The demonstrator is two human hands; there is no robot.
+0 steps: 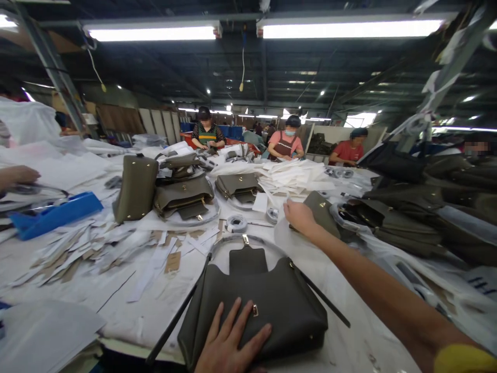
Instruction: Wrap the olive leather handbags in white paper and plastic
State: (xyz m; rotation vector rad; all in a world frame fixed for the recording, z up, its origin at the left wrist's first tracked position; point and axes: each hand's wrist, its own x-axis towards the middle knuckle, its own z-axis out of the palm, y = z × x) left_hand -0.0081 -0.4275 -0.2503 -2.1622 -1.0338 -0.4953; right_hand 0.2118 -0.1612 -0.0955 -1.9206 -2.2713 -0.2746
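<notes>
My left hand (234,339) lies with spread fingers on the front of a dark olive handbag (287,311), beside its gold clasp plate. The bag rests on the table with its flap turned up at the back, its handle wrapped in clear plastic and thin straps hanging at both sides. Reaching forward, my right hand (301,216) has its fingers curled together; what they hold, if anything, is hidden. Next to it are a wrapped coiled strap (272,214), a white card (260,201) and another olive bag (323,210).
More olive bags (184,194) stand farther back, with others piled at the right. Paper strips (77,246) and a blue tray (58,213) lie at left, where another person's hand (19,176) shows. White sheets (298,175) lie ahead. Several people work beyond.
</notes>
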